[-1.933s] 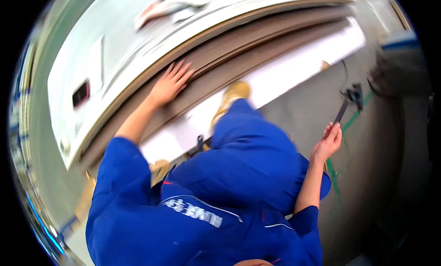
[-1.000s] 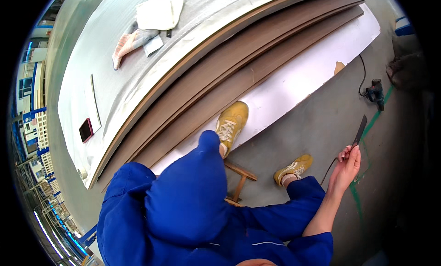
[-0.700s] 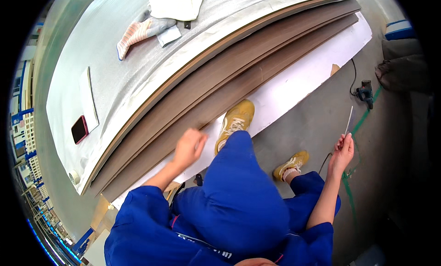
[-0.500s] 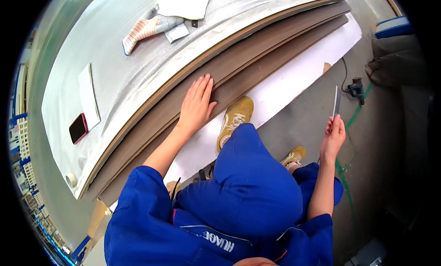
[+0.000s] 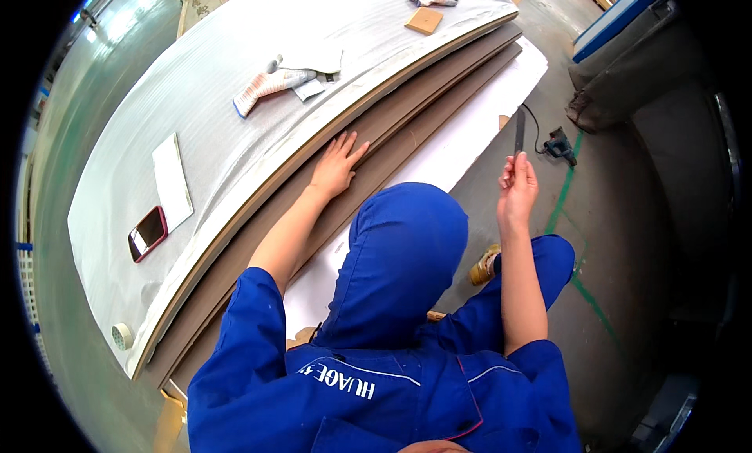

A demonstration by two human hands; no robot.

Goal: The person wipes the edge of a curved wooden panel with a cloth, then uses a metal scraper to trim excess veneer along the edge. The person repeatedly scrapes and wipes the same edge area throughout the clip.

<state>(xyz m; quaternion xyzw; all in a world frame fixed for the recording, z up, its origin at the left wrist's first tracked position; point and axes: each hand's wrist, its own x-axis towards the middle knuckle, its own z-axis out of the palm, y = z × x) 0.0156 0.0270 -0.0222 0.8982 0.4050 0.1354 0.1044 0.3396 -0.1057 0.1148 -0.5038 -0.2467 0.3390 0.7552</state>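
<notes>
My left hand (image 5: 335, 165) rests with its fingers spread on the long brown boards (image 5: 419, 93), which lie stepped against the edge of a slab covered in thin white foam sheeting (image 5: 204, 77). My right hand (image 5: 517, 179) grips a thin dark flat strip (image 5: 520, 132), held upright off to the right of the boards. A white board (image 5: 458, 140) lies beneath the brown ones. My bent knee (image 5: 407, 234) in blue trousers is between my arms, over the white board.
On the foam are gloves (image 5: 266, 89), a phone (image 5: 148, 234), a white strip (image 5: 172, 176), a tape roll (image 5: 122, 335) and a small tan block (image 5: 423, 20). A corded power tool (image 5: 558, 146) sits on the floor (image 5: 611, 241) near dark draped material (image 5: 607, 77).
My left hand came back onto the brown boards. My right hand moved up and leftward with the strip. My knee is raised higher in view, hiding the shoe, and the view shifted.
</notes>
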